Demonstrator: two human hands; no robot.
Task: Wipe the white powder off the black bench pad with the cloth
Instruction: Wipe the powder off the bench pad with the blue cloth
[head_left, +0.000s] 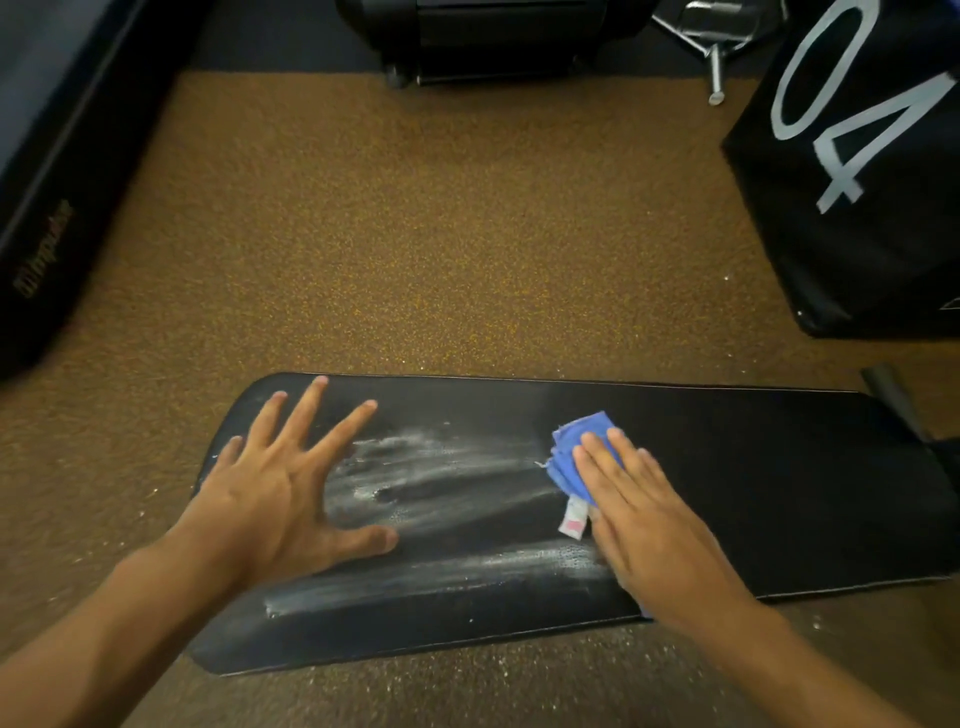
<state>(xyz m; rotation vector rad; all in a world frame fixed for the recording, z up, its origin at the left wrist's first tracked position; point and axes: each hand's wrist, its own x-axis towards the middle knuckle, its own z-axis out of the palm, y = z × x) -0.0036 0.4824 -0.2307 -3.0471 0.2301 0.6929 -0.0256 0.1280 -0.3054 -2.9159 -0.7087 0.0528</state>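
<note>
Two black boxes (857, 171) flank orange flooring (415, 234) beyond the pad (753, 493).

**Both hands flat on the bench pad**

The left hand (275, 488) lies palm down on the left end of the black bench pad (753, 483), fingers spread wide, thumb stretched toward the pad's middle. The right hand (649, 525) rests flat near the pad's middle, fingers straight and close together, pressing the blue cloth (576, 457) onto the pad. Both bare forearms reach in from the pad's near edge.
</note>
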